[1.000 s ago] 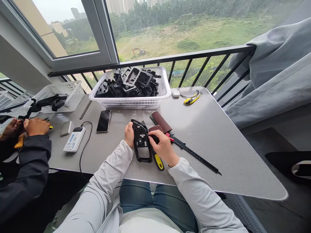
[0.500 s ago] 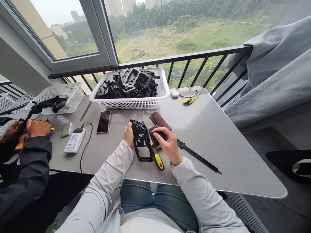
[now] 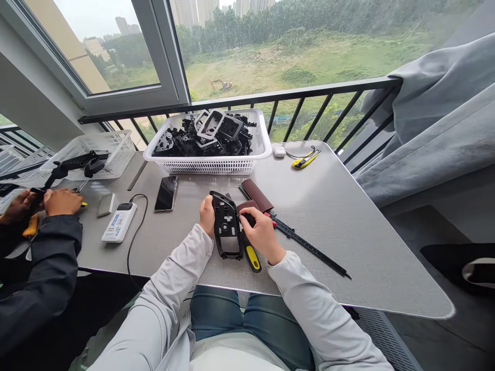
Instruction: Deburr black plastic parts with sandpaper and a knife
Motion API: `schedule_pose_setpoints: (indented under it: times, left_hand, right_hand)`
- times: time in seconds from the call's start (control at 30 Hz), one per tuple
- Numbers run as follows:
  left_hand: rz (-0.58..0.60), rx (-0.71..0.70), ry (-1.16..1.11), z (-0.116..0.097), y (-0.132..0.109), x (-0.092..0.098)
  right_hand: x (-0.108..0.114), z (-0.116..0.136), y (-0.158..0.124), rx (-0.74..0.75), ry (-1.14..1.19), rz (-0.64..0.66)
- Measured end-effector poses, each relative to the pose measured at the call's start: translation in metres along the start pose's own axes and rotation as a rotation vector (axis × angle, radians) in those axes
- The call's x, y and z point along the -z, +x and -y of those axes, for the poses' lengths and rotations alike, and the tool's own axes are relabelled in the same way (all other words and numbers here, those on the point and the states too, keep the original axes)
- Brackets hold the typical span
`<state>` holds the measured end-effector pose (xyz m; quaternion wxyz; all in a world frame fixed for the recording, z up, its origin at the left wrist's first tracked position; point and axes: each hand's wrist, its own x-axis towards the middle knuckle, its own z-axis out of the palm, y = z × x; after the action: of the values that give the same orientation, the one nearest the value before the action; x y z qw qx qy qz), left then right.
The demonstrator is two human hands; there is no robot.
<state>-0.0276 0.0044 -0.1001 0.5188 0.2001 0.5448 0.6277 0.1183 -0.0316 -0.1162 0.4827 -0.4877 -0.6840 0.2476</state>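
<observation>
My left hand (image 3: 208, 215) is closed on the left edge of a black plastic frame (image 3: 225, 212), thumb near its upper corner. The frame is tilted up over the table, with clips inside and an opening at its lower end. My right hand (image 3: 262, 233) pinches a small dark piece (image 3: 249, 218) against the frame's right edge; its kind is mostly hidden by the fingers. A yellow-and-black tool handle (image 3: 252, 257) lies just below that hand. Behind it are brown sandpaper (image 3: 257, 195) and a black caliper (image 3: 309, 246). Something red shows by the caliper's near end.
A white basket (image 3: 211, 166) full of black and grey plastic parts stands at the back. A phone (image 3: 166, 194), a white power bank (image 3: 119, 222) with cable, and a yellow cutter (image 3: 305, 159) lie around. At left, a co-worker's hands (image 3: 64, 202) hold a black part.
My right hand has moved slightly left and down, bringing the small dark piece to the frame's edge. The red item by the caliper is now uncovered. My left hand keeps its hold.
</observation>
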Motion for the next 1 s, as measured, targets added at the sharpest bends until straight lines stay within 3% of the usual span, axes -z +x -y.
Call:
schedule_pose_setpoints:
  times: [0.13,0.33,0.57,0.73,0.87,1.0]
  left_hand:
    - [0.046,-0.096,0.027,0.000,-0.003,-0.001]
    - [0.060,-0.125,0.046,0.001,-0.005,-0.001]
    - [0.049,-0.169,0.066,-0.003,-0.006,0.000]
    - [0.058,-0.226,0.063,0.004,-0.001,0.002]
    - [0.025,-0.189,0.033,0.005,-0.001,0.002]
    - [-0.009,-0.141,0.013,0.001,-0.002,0.000]
  right_hand:
    - [-0.005,-0.001,-0.002,0.127,-0.061,0.007]
    - [-0.005,-0.002,-0.002,0.078,0.024,0.008]
    - [0.001,0.003,-0.001,0.175,0.095,0.009]
    - [-0.002,0.004,-0.001,0.063,0.062,0.022]
    - [0.000,0.005,0.000,-0.040,0.153,0.065]
    - [0.005,0.010,-0.001,-0.033,0.262,0.065]
